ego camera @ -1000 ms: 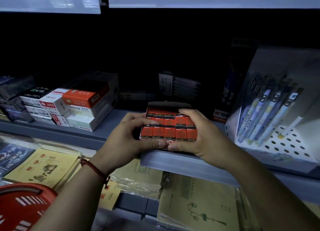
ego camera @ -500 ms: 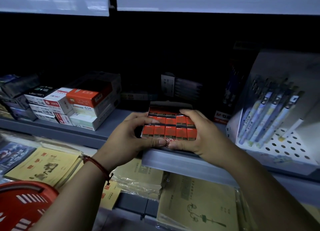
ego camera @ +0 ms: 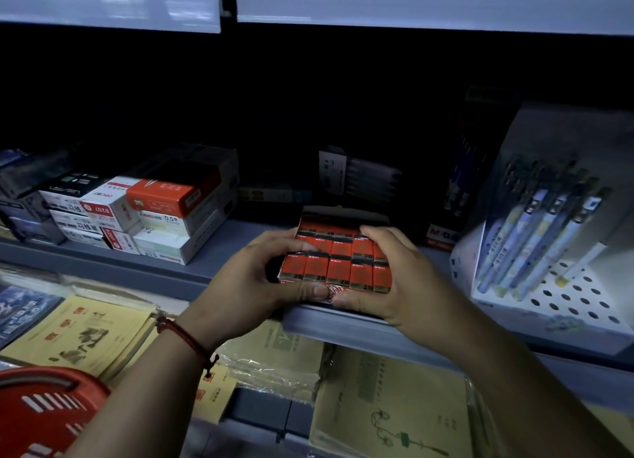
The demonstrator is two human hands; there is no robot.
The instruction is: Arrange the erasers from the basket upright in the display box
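The red 2B erasers [ego camera: 338, 268] stand upright in tight rows inside the display box [ego camera: 343, 214], which sits at the front edge of the grey shelf [ego camera: 206, 251]. The left hand [ego camera: 247, 286] grips the box's left side and the right hand [ego camera: 404, 286] its right side, fingers curled over the top rows and thumbs pressed to the front. Stacked refill boxes [ego camera: 164, 217] lie to the left, a pen display stand [ego camera: 555, 251] to the right. Yellow exercise books [ego camera: 79, 334] lie below, and the red basket [ego camera: 44, 409] is at the lower left.
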